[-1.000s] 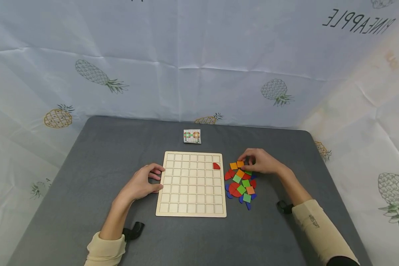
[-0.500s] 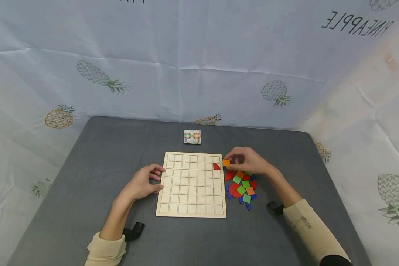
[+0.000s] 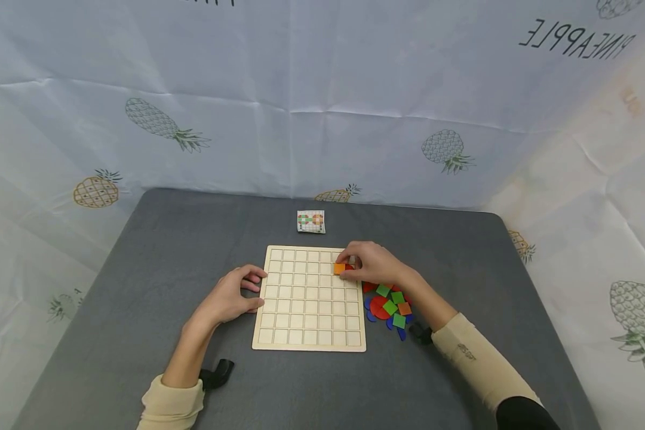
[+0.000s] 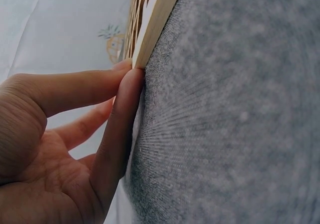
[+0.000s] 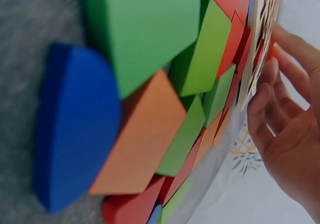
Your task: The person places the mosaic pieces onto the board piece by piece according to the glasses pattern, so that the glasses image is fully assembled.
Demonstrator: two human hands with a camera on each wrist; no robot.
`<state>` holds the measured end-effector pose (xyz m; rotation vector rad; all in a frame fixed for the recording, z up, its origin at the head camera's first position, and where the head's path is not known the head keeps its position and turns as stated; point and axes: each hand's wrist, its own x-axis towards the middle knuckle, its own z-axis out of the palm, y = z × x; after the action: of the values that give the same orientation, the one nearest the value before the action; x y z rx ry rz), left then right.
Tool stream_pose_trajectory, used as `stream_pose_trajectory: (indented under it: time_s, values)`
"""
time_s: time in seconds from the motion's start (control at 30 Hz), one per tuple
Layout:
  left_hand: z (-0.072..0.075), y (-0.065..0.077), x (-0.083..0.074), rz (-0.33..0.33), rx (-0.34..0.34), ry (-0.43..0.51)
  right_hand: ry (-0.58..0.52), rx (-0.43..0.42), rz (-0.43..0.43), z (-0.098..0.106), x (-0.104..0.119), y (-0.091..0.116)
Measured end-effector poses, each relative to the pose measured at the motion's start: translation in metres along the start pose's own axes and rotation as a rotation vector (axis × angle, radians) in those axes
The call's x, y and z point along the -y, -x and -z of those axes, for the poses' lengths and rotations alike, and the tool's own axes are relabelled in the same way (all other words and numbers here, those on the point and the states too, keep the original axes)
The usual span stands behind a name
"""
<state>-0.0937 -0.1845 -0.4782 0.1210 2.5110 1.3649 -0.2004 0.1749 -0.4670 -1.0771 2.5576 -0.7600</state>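
Note:
A pale wooden board (image 3: 297, 307) marked with a square grid lies flat on the table. My left hand (image 3: 228, 295) touches its left edge, thumb and index finger spread apart along it. In the left wrist view, the fingertips (image 4: 131, 76) meet the board's side edge. Over the upper right of the grid, my right hand (image 3: 377, 264) pinches an orange square tile (image 3: 339, 269) between thumb and fingers. Just right of that tile sits a red quarter-circle tile (image 3: 349, 267), partly covered by the fingers.
Beside the board's right edge lies a loose pile of tiles: green squares (image 3: 390, 307), red quarter-circles (image 3: 378, 307), blue pieces (image 3: 402, 334) and an orange square (image 3: 404, 309). My right forearm overlaps part of it. A small pattern card (image 3: 310, 221) lies behind the board.
My right hand has moved left from the tile pile onto the board's upper right, bringing the orange square tile beside the red one. The left hand stays at the board's edge.

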Motion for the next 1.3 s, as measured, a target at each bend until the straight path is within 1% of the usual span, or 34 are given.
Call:
stream_pose_trajectory:
  time_s: [0.13, 0.23, 0.4, 0.53, 0.63, 0.8, 0.93, 1.13, 1.3]
  values:
    - [0.000, 0.000, 0.000, -0.003, 0.000, -0.007, 0.052, 0.005, -0.034, -0.003, 0.003, -0.004]
    - [0.000, 0.000, 0.000, -0.002, 0.000, -0.006, 0.056, 0.010, -0.044, -0.003, 0.004, -0.004]
    - [0.000, 0.000, 0.001, 0.001, 0.002, 0.002, 0.015, 0.002, -0.038, 0.003, 0.003, 0.001]
    - [0.001, -0.001, 0.001, -0.003, -0.001, -0.001, -0.029, -0.031, -0.071, 0.011, -0.002, 0.009]
    - [0.001, -0.001, 0.001, -0.005, -0.001, -0.003, -0.059, -0.032, -0.089, 0.018, -0.009, 0.017]
    - [0.001, -0.001, 0.001, -0.004, 0.005, 0.005, -0.091, 0.002, -0.102, 0.026, -0.025, 0.031]
    - [0.001, -0.001, 0.002, -0.005, 0.005, 0.006, -0.117, 0.048, -0.118, 0.030, -0.034, 0.040]
    - [0.001, -0.001, 0.002, -0.004, 0.007, 0.013, -0.158, 0.140, -0.113, 0.032, -0.038, 0.049]
    - [0.000, 0.000, 0.001, 0.004, 0.004, 0.013, -0.142, 0.150, -0.095, 0.030, -0.040, 0.051]
